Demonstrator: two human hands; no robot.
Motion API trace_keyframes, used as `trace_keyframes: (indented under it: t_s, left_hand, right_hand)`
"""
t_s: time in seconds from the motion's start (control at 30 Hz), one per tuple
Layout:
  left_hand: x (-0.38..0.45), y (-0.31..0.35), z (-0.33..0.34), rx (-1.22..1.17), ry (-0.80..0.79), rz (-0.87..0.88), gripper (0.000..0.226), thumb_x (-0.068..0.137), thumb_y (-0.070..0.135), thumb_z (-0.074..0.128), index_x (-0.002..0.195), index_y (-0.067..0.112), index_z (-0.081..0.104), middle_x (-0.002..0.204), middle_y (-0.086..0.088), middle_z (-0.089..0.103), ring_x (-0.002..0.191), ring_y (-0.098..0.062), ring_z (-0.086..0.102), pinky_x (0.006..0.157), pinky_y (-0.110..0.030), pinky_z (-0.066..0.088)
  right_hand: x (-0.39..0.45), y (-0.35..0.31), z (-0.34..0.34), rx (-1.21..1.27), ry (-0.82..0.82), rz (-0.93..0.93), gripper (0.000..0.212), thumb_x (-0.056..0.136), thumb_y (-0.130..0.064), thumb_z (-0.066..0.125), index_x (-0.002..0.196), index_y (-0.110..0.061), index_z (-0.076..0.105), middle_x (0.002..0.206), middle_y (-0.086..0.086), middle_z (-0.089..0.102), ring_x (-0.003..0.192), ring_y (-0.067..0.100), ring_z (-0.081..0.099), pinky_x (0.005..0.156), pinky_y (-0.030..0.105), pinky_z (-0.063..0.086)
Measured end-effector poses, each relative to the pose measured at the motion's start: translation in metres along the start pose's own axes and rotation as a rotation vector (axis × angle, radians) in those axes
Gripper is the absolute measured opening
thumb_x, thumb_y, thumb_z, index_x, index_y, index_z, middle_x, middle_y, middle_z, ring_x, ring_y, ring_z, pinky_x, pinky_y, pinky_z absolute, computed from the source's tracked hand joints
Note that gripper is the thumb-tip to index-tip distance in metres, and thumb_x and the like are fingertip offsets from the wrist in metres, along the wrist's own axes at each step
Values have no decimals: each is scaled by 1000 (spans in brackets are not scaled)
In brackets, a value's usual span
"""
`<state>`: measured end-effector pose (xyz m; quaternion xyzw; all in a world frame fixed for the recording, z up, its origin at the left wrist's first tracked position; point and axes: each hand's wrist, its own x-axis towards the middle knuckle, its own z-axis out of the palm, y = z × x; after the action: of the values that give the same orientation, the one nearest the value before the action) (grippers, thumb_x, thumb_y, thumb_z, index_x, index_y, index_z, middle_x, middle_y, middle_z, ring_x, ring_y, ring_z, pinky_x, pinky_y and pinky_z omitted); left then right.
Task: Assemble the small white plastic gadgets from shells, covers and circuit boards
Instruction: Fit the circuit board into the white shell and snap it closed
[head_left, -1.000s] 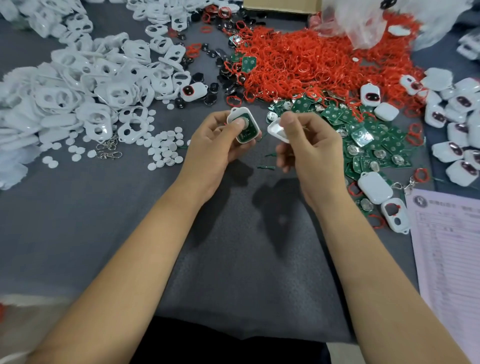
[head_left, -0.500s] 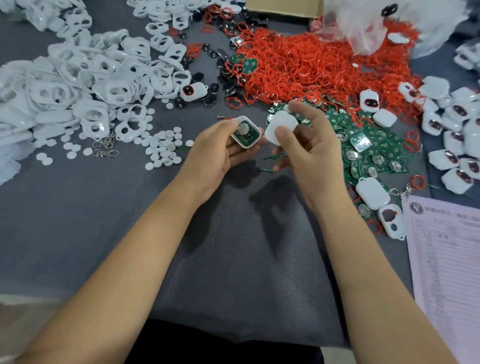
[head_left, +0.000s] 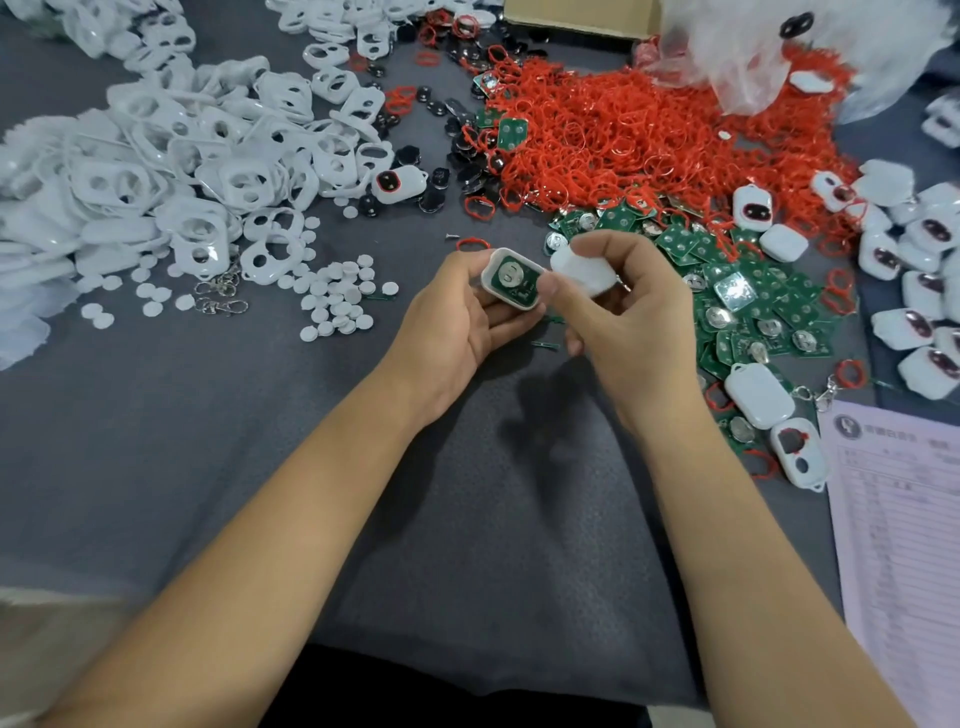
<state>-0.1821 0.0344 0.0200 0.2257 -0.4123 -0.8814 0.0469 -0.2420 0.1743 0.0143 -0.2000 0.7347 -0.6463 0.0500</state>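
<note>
Two parts are held: board-filled shell gripped by left hand; cover, at three o'clock, touching, pinched by right hand.

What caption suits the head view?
Left hand holds board-filled shell; right hand brings cover beside it.
</note>
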Motion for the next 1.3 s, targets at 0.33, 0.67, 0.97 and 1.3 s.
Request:
trace_keyframes:
  t_s: [0.33, 0.67, 0.97, 1.3]
  left_hand:
    - [0, -1, -1, -64, -3, -27, 33, 107, 19, 33, 113, -1, 59, 93, -12, 73, 79, -18, 74, 92, -34, 58]
    - [-1, 1, -3, -161, -2, -23, 31, 108, 23, 31, 114, 2, 54, 107, -19, 67, 84, -20, 70, 78, -32, 62]
    - [-4, 5, -13, -109, -88, -105, 50, 103, 32, 34, 88, 8, 75, 93, -11, 70, 82, -23, 68, 66, -33, 52]
    - [1, -1, -2, -102, 24, 37, 26, 109, 1, 37, 106, -1, 63, 101, -17, 76, 99, -25, 75, 90, -27, 60]
  right_hand:
    - [-2, 3, -1, -173, -5, -131, 18, 101, -10, 60, 118, -14, 56, 86, -2, 73, 57, 12, 68, 48, 28, 52]
    - [-3, -6, 1, 364, -155, 128, 28, 91, 5, 71, 116, -8, 67, 90, 2, 75, 74, 15, 70, 60, 26, 60]
    - [-19, -3, 22, 135, -367, 49, 34, 85, -1, 82, 113, -10, 64, 100, 5, 73, 78, 24, 70, 53, 43, 62]
    - [8, -2, -20, 87, 186, -6, 32, 92, -24, 77, 122, -16, 71, 103, -4, 77, 67, 13, 58, 52, 25, 53]
